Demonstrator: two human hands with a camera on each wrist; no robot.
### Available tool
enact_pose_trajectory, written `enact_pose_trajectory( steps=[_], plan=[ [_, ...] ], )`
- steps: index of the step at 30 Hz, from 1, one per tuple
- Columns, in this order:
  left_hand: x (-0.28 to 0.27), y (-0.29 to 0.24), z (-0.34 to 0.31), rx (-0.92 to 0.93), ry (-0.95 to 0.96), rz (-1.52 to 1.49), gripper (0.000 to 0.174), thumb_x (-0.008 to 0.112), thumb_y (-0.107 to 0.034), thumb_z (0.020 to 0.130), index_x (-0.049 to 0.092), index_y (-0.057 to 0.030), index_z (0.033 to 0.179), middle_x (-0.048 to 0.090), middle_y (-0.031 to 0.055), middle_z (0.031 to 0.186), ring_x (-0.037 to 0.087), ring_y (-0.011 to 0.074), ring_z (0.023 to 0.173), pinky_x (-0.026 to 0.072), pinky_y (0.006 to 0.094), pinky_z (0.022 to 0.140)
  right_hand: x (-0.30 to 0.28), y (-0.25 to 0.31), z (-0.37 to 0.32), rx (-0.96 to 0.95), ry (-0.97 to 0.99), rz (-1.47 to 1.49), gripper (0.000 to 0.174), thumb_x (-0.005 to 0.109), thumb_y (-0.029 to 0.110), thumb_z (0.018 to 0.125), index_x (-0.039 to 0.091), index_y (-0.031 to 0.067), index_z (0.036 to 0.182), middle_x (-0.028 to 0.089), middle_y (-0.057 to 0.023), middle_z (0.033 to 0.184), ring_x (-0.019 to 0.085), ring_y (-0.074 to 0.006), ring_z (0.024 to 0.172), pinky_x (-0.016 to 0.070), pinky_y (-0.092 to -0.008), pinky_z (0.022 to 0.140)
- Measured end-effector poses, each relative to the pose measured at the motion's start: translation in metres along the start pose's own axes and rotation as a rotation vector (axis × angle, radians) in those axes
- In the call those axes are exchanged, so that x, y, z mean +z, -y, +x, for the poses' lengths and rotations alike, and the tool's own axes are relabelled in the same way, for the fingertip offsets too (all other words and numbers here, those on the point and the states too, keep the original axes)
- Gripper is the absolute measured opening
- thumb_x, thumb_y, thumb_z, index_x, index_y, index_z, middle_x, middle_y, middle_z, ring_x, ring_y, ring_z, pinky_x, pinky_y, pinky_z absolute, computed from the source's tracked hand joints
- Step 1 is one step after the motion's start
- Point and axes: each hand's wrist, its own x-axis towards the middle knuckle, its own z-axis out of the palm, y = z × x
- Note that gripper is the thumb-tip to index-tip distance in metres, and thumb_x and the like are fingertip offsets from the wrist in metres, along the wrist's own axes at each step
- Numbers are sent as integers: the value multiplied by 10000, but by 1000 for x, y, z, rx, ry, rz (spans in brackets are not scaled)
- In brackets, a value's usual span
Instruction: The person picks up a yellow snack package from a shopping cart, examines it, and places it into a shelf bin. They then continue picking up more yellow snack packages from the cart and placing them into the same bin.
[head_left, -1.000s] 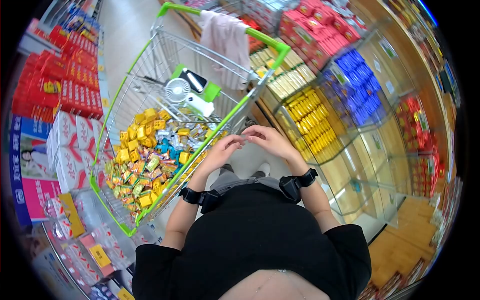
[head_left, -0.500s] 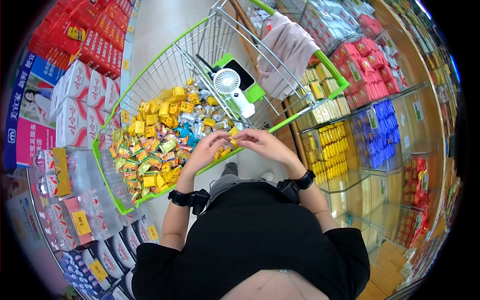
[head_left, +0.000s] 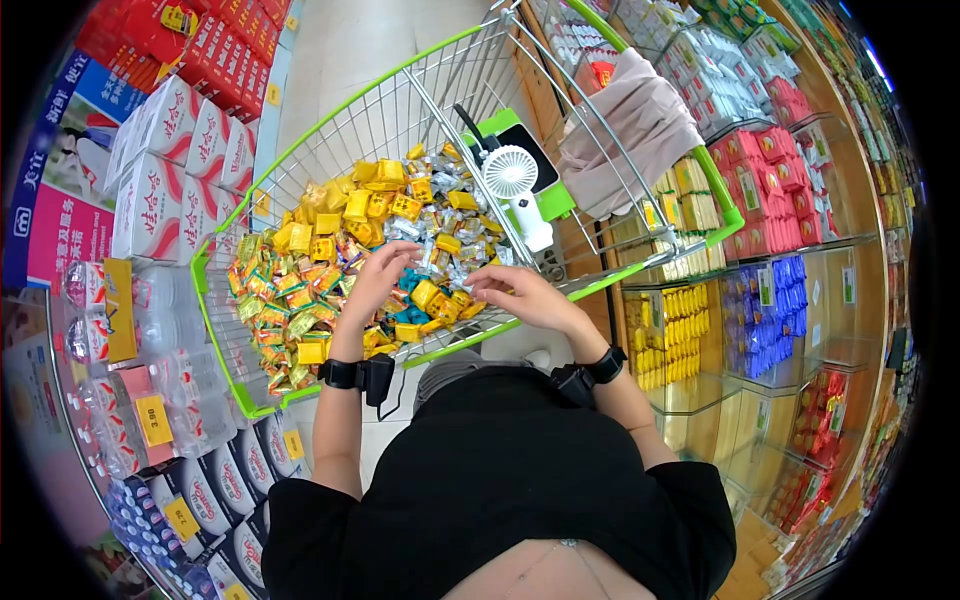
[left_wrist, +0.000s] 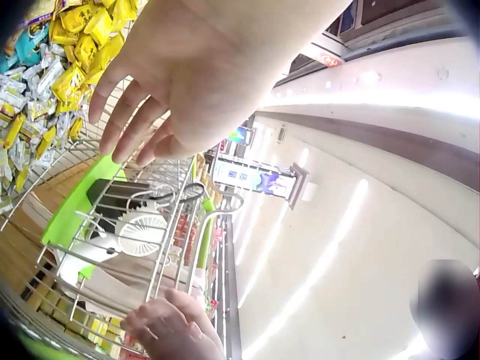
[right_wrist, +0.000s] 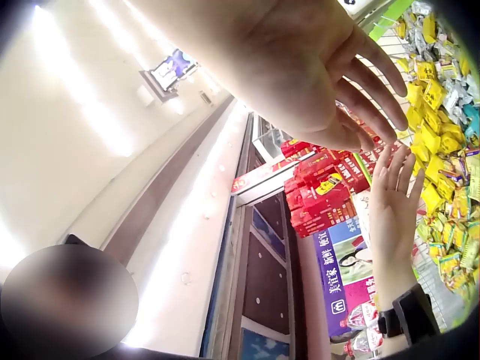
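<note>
Head view. A shopping cart (head_left: pixel 400 110) with a green rim stands in front of the person, in a shop aisle. Its basket holds a loose pile of wrapped candies (head_left: pixel 330 250), mostly yellow, with green, silver and blue ones mixed in.

Left hand (head_left: pixel 378 270): positioned over the pile, near its middle. The fingers are straight and spread, with nothing gripped. The tips point toward 12 o'clock and lie at the candies; contact cannot be confirmed. The right wrist view shows the same hand flat, fingers extended.

Right hand (head_left: pixel 520 290): positioned at 3 o'clock from the left hand, above the near edge of the pile, just inside the near rim. The fingers are loosely bent and apart; no object shows between them in the right wrist view. The two hands are apart.

A small white fan (head_left: pixel 511 172) stands in the cart's green child seat, at 12 o'clock from the right hand. A pinkish cloth (head_left: pixel 640 125) hangs over the handle end, at 2 o'clock from the fan.

Stacked white cartons (head_left: pixel 170 160) lie at 9 o'clock from the cart. Shelves with yellow packs (head_left: pixel 670 310) lie at 3 o'clock from the right hand.
</note>
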Motion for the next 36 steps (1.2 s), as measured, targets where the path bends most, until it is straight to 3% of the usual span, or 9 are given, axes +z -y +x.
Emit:
enact_pose_trajectory(
  steps=[5, 9, 18, 23, 25, 32, 35, 36],
  plan=[
    [-27, 32, 24, -5, -11, -5, 239, 422, -162, 838, 519, -17, 1001, 575, 74, 918, 541, 147, 828, 420, 278, 733, 5, 0, 13, 41, 15, 23, 216, 494, 136, 824, 520, 35, 1013, 587, -55, 851, 544, -119, 797, 424, -248, 726],
    [-37, 46, 42, -143, -45, -43, 269, 414, -225, 843, 522, -44, 1010, 579, 60, 918, 549, 153, 846, 429, 290, 720, 9, -6, 23, 82, 16, 7, 211, 498, 132, 822, 524, 45, 1013, 585, -42, 846, 539, -106, 798, 421, -238, 716],
    [-52, 106, 99, -296, -179, -206, 316, 449, -215, 834, 469, -49, 1102, 479, 96, 1101, 516, 185, 912, 426, 330, 763, 13, -15, 32, 142, 26, 8, 215, 491, 128, 828, 517, 38, 1021, 584, -41, 868, 537, -110, 803, 419, -242, 730],
    [-55, 124, 119, -375, -100, -163, 395, 456, -242, 840, 386, -101, 1203, 375, 134, 1211, 408, 256, 1075, 406, 363, 821, 12, -14, 32, 179, 18, 45, 227, 486, 131, 831, 508, 30, 1033, 581, -56, 899, 548, -125, 846, 426, -252, 743],
    [-51, 128, 125, -393, -97, -163, 429, 459, -237, 837, 346, -126, 1235, 346, 134, 1232, 374, 274, 1101, 393, 375, 839, 13, -15, 31, 155, -42, 75, 221, 493, 134, 821, 507, 28, 1014, 575, -63, 853, 537, -107, 757, 428, -236, 686],
    [-43, 137, 149, -481, -49, -189, 523, 442, -260, 841, 216, -223, 1312, 249, 137, 1307, 286, 320, 1170, 324, 437, 917, 12, -16, 30, 175, -32, 69, 227, 491, 132, 820, 504, 21, 1017, 574, -65, 858, 536, -107, 763, 428, -236, 684],
    [-39, 146, 160, -467, -72, -45, 512, 451, -253, 836, 238, -277, 1301, 278, 144, 1295, 353, 285, 1137, 408, 417, 837, 12, -13, 28, 176, -35, 29, 222, 484, 125, 820, 505, 18, 1014, 576, -69, 853, 538, -113, 769, 428, -242, 689],
    [-36, 147, 162, -446, -88, 51, 533, 455, -334, 828, 221, -285, 1305, 341, 167, 1255, 418, 293, 1081, 417, 406, 829, 12, -12, 27, 177, -31, 26, 222, 479, 121, 820, 504, 17, 1015, 577, -72, 857, 540, -118, 771, 428, -245, 693]
  ],
)
